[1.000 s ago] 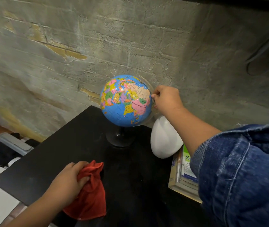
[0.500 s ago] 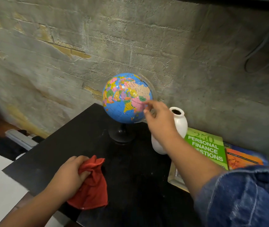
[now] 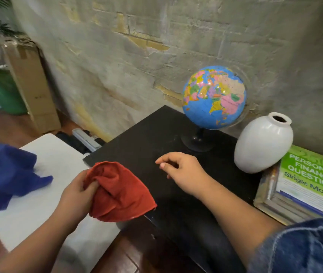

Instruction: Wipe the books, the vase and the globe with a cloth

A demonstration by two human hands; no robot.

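Head view: the left hand (image 3: 76, 194) grips the cloth (image 3: 123, 194); the right hand (image 3: 184, 172) hovers loosely curled, empty. The books (image 3: 306, 186) run off the right edge.

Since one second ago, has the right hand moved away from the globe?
Yes. The right hand has left the globe and drawn back toward the person; it is now over the black table, empty, near the red cloth.

One camera sits on the person's head. It looks forward and down at the black table (image 3: 146, 138), with the wall (image 3: 176, 36) close behind it. It is near: the left hand (image 3: 76, 194) and right hand (image 3: 186, 172) reach in from the bottom edge. The wide lens bends the sides.
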